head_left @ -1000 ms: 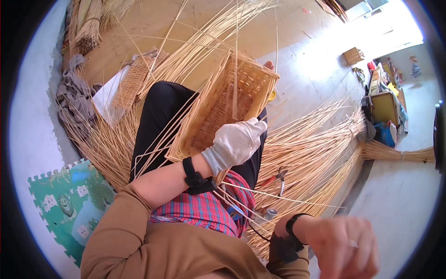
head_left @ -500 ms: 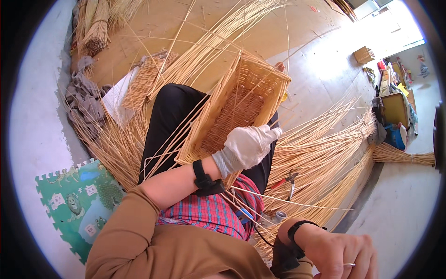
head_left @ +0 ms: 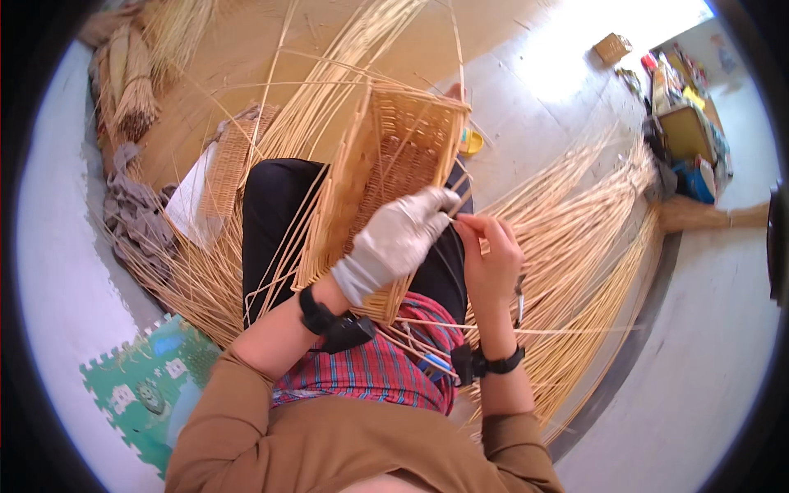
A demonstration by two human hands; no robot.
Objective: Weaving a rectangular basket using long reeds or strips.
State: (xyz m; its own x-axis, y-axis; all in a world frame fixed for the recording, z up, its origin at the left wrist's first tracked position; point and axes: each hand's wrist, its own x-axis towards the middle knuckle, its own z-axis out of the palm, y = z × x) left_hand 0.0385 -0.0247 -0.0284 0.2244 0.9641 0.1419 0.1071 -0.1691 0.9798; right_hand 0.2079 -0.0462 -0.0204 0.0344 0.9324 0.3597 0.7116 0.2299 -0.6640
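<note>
A rectangular wicker basket (head_left: 333, 201) lies tilted across my lap, its open top facing me. Loose strands stick out around its rim. My left hand (head_left: 396, 234), in a pale work glove, is closed on the basket's right wall, and the glove hides that part of the rim. Just right of it is my bare right hand (head_left: 493, 256), thumb and forefinger pinched on a thin wicker strand (head_left: 449, 217) at the left hand's fingertips. More strands cross the red plaid cloth (head_left: 345, 374) over my lap.
Long bundles of wicker strands (head_left: 567, 238) cover the floor at right, with others (head_left: 345, 57) ahead. A woven panel (head_left: 238, 160) and grey cloth (head_left: 136, 218) lie left, near a green foam mat (head_left: 148, 386). A yellow round object (head_left: 471, 142) sits beyond the basket. Pliers are partly hidden behind my right wrist.
My right hand has come up from the lower right to the basket's edge and pinched a strand. The basket and my left hand have shifted slightly left in view.
</note>
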